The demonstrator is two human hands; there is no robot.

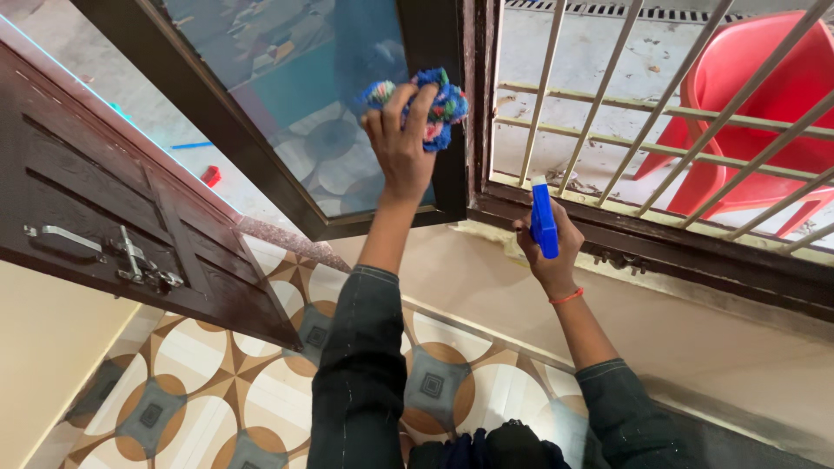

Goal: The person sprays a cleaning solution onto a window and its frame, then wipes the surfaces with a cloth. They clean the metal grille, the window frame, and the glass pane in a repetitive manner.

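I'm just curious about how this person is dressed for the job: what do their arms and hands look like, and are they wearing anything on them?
Both hands are bare, with no gloves. The left hand and right hand come out of dark, denim-like long sleeves with pale stitching, pushed up the forearms. A thin red-orange band circles the right wrist. No rings or watch can be seen.

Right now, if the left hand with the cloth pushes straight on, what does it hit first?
Probably the glass pane of the open window: the left hand presses the blue cloth toward it, near the dark frame. Depth is unclear.
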